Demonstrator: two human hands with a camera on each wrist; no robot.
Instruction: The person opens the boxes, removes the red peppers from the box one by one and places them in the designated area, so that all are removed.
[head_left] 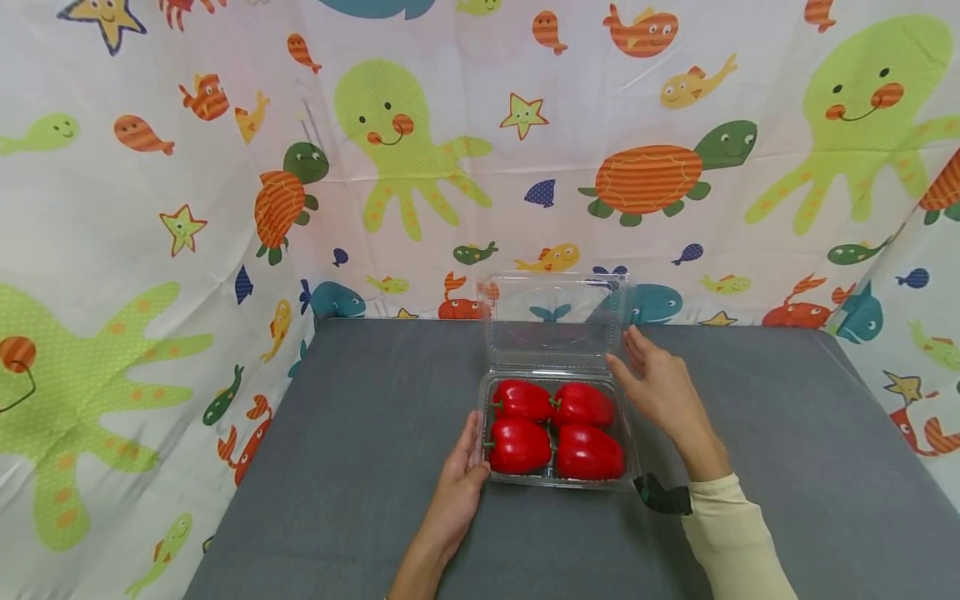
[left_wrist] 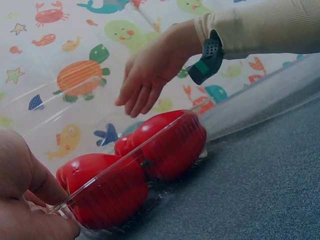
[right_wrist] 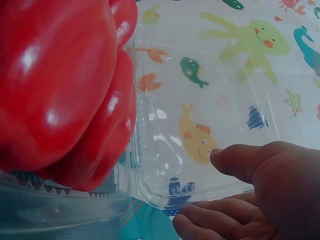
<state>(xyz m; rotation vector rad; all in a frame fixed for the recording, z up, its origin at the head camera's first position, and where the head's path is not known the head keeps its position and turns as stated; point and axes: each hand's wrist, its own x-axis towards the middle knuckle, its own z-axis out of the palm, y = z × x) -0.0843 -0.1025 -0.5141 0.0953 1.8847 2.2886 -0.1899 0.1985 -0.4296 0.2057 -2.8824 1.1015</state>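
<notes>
The left rim of one clear plastic hinged box (head_left: 558,482) is pinched by the left hand (head_left: 456,482). The right hand (head_left: 663,392), fingers extended, is held just beside the right edge of the raised transparent lid (head_left: 557,337). Outward of both hands, grey tabletop (head_left: 375,417) is seen. Inside the box, four glossy red bell peppers (head_left: 590,452) are set in two rows, long axes crosswise, stems pointed toward the left hand's side.

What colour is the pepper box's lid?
The lid is clear and colourless, best seen in the head view.
</notes>
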